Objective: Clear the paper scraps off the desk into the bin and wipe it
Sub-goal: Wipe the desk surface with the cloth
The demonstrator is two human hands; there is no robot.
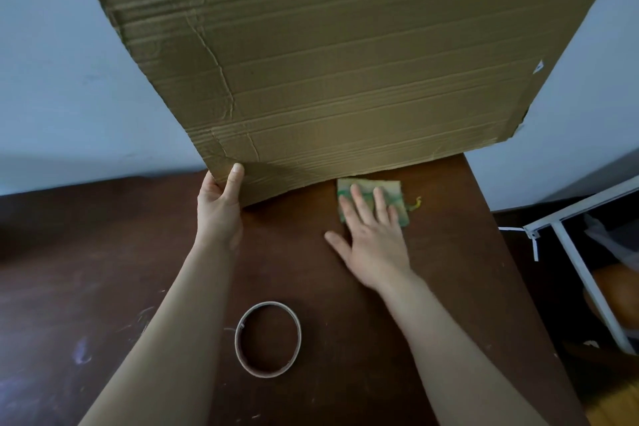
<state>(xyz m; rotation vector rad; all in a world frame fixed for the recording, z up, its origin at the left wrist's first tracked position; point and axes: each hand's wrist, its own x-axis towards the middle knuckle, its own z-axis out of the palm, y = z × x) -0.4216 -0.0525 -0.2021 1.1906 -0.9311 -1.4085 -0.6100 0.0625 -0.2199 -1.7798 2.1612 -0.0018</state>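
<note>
A large brown cardboard sheet (345, 62) is tilted up off the dark brown desk (103, 270), its far part leaning toward the wall. My left hand (219, 211) grips its near left corner, thumb on the front face. My right hand (371, 235) lies flat, fingers spread, pressing a small green-and-yellow cloth (396, 190) onto the desk just under the sheet's lifted near edge. A frayed yellow thread (416, 203) sticks out of the cloth on its right. No bin shows.
An empty cardboard tape ring (268, 339) lies on the desk between my forearms. Pale scuff marks (81, 353) spot the desk at the left. A white metal frame (584, 280) stands to the right past the desk's edge, with an orange object (619, 297) behind it.
</note>
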